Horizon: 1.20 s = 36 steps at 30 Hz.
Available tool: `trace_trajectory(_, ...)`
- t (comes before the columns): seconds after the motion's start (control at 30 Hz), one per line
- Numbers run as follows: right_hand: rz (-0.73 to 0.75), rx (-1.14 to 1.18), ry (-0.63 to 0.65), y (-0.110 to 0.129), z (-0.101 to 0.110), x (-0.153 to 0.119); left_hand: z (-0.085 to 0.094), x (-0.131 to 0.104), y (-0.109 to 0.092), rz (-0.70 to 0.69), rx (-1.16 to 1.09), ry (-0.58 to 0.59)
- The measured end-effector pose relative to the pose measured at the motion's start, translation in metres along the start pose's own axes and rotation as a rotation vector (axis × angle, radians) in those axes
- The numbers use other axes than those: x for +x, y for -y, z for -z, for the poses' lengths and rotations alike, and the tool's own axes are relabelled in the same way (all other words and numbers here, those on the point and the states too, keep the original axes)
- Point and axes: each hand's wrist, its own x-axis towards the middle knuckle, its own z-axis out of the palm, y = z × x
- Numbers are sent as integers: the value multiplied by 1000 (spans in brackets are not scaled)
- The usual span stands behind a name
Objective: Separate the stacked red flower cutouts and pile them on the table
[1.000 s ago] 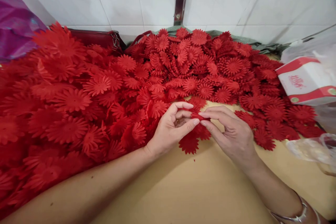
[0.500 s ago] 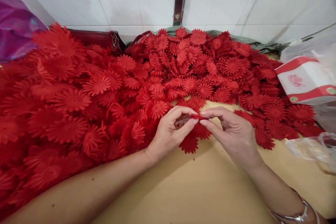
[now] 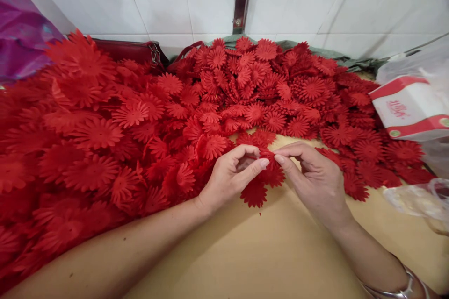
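My left hand [image 3: 234, 168] and my right hand [image 3: 308, 170] face each other above the table, fingertips a short gap apart. Each has thumb and forefinger brought together in a pinch. Between them shows a red artificial flower piece [image 3: 269, 154], thin and mostly covered by the fingers; its edges blend into the red behind. Right below the hands, a few scallop-edged red flower pieces [image 3: 254, 193] lie on the tan table [image 3: 259, 252]. To the left of my left hand rises a big heap of red fabric flower pieces [image 3: 98, 133].
More red flowers [image 3: 312, 88] are piled along the tiled wall [image 3: 210, 0]. A dark red handbag [image 3: 122, 49] sits behind the heap, with purple cloth [image 3: 24, 32] at far left. On the right are a white-and-red box [image 3: 409, 107] and a clear plastic container [image 3: 414, 196].
My fingertips have drawn slightly apart, opening a small gap where they nearly met over the red piece. The heaps have not moved, apart from a slight shift of the view.
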Motion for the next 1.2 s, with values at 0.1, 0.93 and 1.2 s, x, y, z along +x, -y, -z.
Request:
trace_trajectory(0.1,19,8,14,-1,-1,0,1,0,0,-32,12,-21)
trace_trajectory(0.93,28,37,36,-7,-1,2,1,4,-1,73,-162,48)
trace_trajectory(1.2,128,-68,85,0,0,3,1,2,2,97,-142,93)
